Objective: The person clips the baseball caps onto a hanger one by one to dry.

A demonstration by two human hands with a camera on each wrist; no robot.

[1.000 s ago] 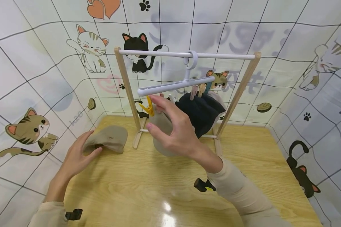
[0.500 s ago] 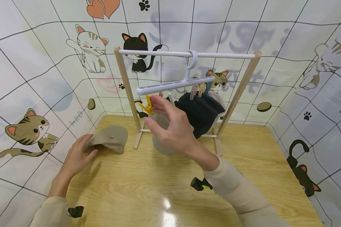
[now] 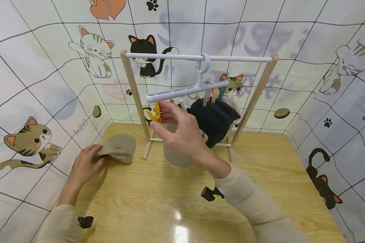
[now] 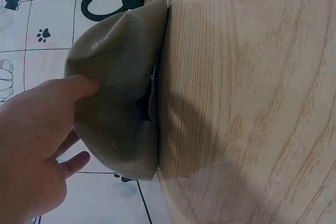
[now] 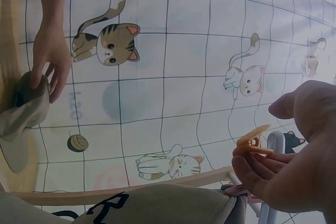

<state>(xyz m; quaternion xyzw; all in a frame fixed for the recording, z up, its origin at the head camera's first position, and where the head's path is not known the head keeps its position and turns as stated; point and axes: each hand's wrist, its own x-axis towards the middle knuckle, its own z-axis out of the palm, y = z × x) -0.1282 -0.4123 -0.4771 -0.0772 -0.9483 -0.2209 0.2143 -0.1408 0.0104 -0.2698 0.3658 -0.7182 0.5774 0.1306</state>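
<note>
A khaki cap (image 3: 116, 147) lies on the table at the left. My left hand (image 3: 85, 163) is at its left side; in the left wrist view a fingertip lies on the crown of the cap (image 4: 115, 77) while the thumb stands apart. My right hand (image 3: 182, 131) is raised under the left end of the white hanger (image 3: 185, 91). Its fingertips touch a yellow clothespin (image 3: 155, 114) hanging there, and in the right wrist view the thumb is off the orange-looking clothespin (image 5: 254, 142). A light beige cap (image 3: 177, 157) hangs behind this hand, partly hidden.
The hanger hooks over the white bar (image 3: 240, 58) of a wooden rack (image 3: 260, 91). A dark navy cap (image 3: 212, 118) hangs from its right half, with a pink clothespin (image 3: 207, 98) and a teal clothespin (image 3: 221, 92) above. Cat-print cloth (image 3: 188, 33) surrounds the wooden table (image 3: 139, 199).
My left hand has moved up and right onto the cap. My right hand has shifted slightly left, its thumb closer to the yellow clothespin, which has tilted.
</note>
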